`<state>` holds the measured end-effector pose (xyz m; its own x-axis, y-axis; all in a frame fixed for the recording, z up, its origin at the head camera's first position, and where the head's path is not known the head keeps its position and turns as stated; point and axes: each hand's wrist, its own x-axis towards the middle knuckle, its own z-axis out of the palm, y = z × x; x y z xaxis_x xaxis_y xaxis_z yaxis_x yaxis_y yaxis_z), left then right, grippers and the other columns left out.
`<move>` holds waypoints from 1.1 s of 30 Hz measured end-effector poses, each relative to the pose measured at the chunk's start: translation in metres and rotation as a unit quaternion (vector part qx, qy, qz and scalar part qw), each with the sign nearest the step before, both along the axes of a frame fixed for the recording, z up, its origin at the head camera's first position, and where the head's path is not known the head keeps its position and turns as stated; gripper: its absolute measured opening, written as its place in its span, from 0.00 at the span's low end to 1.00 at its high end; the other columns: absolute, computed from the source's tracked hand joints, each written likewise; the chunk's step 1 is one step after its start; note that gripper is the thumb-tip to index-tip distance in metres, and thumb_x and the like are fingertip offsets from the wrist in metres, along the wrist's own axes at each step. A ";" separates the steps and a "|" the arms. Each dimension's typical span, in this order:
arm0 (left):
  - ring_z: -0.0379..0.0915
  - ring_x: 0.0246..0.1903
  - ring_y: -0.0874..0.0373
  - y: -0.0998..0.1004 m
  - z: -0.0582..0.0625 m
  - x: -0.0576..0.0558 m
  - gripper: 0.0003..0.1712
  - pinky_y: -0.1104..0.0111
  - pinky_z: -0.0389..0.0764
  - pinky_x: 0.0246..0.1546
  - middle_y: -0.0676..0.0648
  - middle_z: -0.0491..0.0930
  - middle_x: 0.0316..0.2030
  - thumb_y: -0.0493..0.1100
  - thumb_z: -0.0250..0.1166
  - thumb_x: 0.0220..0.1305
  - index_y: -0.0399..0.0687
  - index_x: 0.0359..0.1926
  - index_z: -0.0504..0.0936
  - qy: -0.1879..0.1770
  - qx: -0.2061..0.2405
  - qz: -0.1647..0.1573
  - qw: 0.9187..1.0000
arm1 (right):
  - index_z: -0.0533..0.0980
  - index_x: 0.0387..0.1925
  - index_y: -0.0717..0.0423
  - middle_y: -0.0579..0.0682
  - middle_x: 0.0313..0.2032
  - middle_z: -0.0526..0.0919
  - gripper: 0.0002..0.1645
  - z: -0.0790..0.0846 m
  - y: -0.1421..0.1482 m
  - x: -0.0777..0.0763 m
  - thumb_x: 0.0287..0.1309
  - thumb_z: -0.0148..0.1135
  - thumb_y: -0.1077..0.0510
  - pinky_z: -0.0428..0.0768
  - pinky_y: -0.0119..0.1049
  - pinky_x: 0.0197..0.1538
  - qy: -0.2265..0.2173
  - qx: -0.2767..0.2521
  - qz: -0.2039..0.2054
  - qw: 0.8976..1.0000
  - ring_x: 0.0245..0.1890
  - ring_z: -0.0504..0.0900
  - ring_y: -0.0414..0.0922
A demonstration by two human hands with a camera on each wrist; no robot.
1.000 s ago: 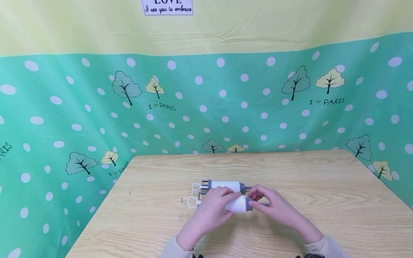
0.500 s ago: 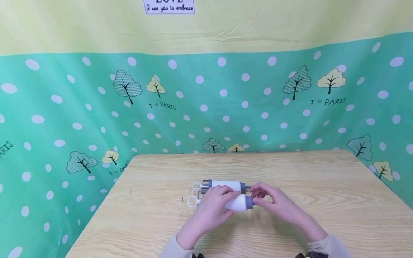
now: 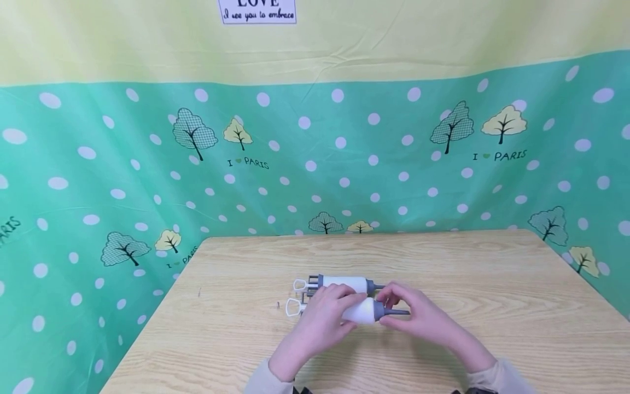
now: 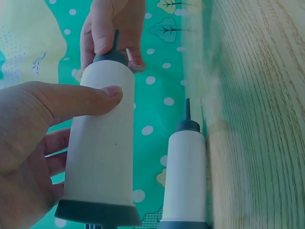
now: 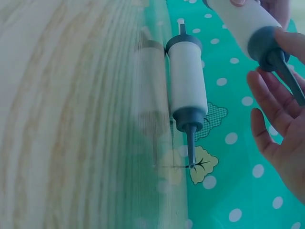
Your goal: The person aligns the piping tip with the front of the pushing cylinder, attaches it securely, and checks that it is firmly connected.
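A white syringe-like tube with a grey nozzle cap and a long thin nozzle is raised off the table. My left hand grips its barrel, the thumb lying across the white side in the left wrist view. My right hand pinches the grey cap between thumb and fingers, and the nozzle points toward that palm. Out of the tube's left end sticks a white loop handle. Just behind, a second similar syringe lies on the table, its nozzle to the right, and neither hand holds it.
Both hands work over a wood-grain table. A tiny dark speck lies left of the loop handles. Behind and beside the table hangs a green dotted curtain with printed trees.
My right hand shifted slightly right off the cap, then came back left onto it. The nozzle now shows between its fingers. My left hand keeps its grip in place.
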<state>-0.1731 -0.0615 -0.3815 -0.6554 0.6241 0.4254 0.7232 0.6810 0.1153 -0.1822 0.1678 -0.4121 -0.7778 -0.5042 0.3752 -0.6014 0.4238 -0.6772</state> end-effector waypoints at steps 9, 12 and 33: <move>0.73 0.41 0.61 0.001 -0.002 0.001 0.28 0.70 0.72 0.42 0.55 0.78 0.42 0.45 0.73 0.42 0.56 0.50 0.79 0.013 0.003 -0.002 1.000 | 0.71 0.43 0.43 0.37 0.31 0.79 0.08 0.002 0.000 0.001 0.65 0.47 0.51 0.75 0.33 0.36 -0.061 0.016 0.001 0.998 0.33 0.76 0.35; 0.73 0.41 0.62 0.001 -0.002 0.002 0.28 0.70 0.71 0.42 0.55 0.78 0.41 0.45 0.73 0.41 0.56 0.49 0.79 0.015 0.002 -0.001 1.000 | 0.71 0.43 0.41 0.36 0.30 0.78 0.09 0.004 0.000 0.002 0.67 0.44 0.50 0.74 0.32 0.35 -0.070 0.026 -0.010 0.997 0.32 0.76 0.36; 0.73 0.40 0.62 0.001 -0.006 -0.002 0.27 0.70 0.72 0.41 0.57 0.79 0.42 0.45 0.72 0.42 0.56 0.49 0.79 -0.007 0.008 0.005 1.000 | 0.70 0.42 0.46 0.34 0.34 0.77 0.16 0.000 -0.005 0.003 0.53 0.61 0.48 0.78 0.35 0.39 0.049 0.026 -0.032 0.998 0.36 0.75 0.33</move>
